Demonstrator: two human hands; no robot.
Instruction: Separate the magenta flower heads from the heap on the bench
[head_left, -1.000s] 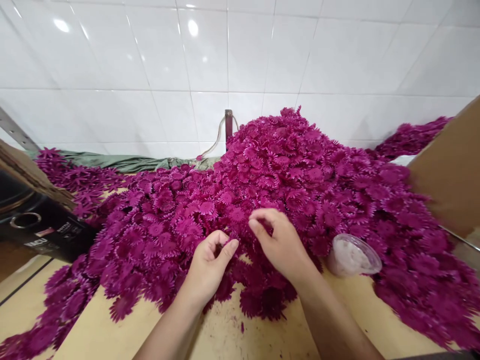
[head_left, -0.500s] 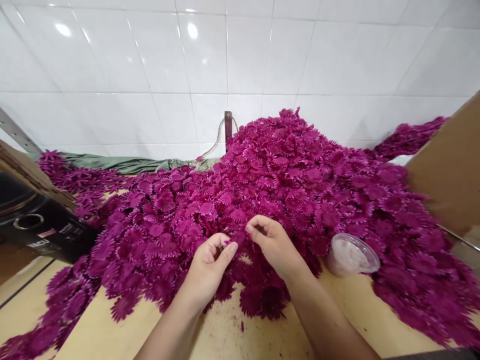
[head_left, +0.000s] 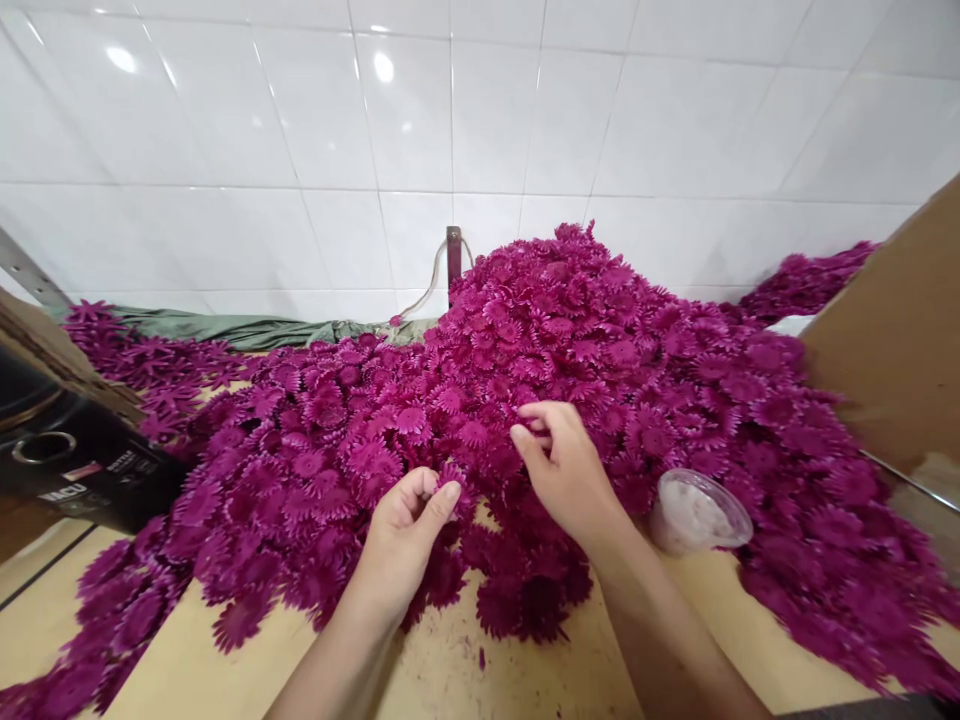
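My left hand [head_left: 411,515] is closed in a pinch, thumb against forefinger, on the edge of a small magenta flower piece [head_left: 451,478] with fringed petals. To its right, my right hand [head_left: 559,455] hovers at the front of a big pile of the same magenta flower pieces [head_left: 555,340]. Its thumb and curled fingers are apart, and I see nothing held between them. Just right of my right wrist a clear plastic cup [head_left: 697,512] with whitish contents stands tilted against the pile.
A black canister [head_left: 82,460] stands at the left beside cardboard. At the right is a cardboard box [head_left: 892,340]. Green cloth [head_left: 240,330] lies along the white tiled wall [head_left: 405,120]. Bare pale board [head_left: 450,660] with purple specks shows in front.
My right hand has moved right, away from my left, and its fingers have parted. My left hand has shifted slightly left, still pinching, with the flower piece now showing more clearly.
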